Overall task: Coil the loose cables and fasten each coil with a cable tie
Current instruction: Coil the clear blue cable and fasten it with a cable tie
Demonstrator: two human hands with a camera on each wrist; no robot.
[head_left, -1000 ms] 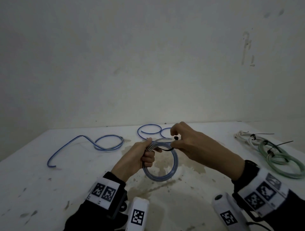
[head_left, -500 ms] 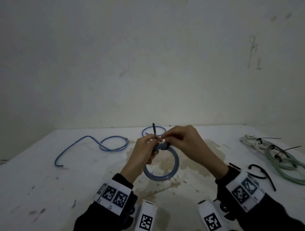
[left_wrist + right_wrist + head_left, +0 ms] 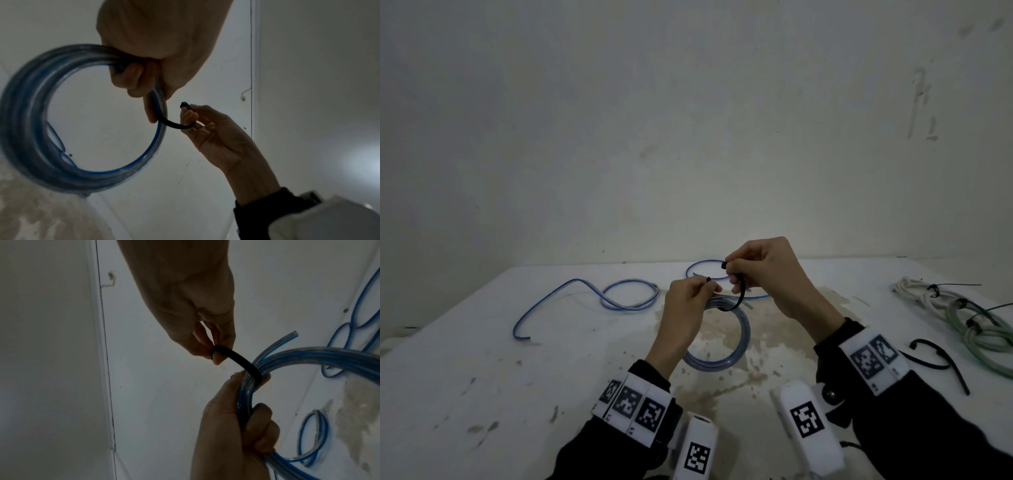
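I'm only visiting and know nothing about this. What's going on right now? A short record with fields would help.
Activity: fastening a coil with a cable tie
Left hand: grips the blue coiled cable and pinches one end of the tie
Right hand: pinches the head end of the black cable tie
Tie: looped under the coil, not yet closed
Loose blue cable: uncoiled on the white table, left
Tied cable bundles: far right
Spare black ties: beside the right wrist
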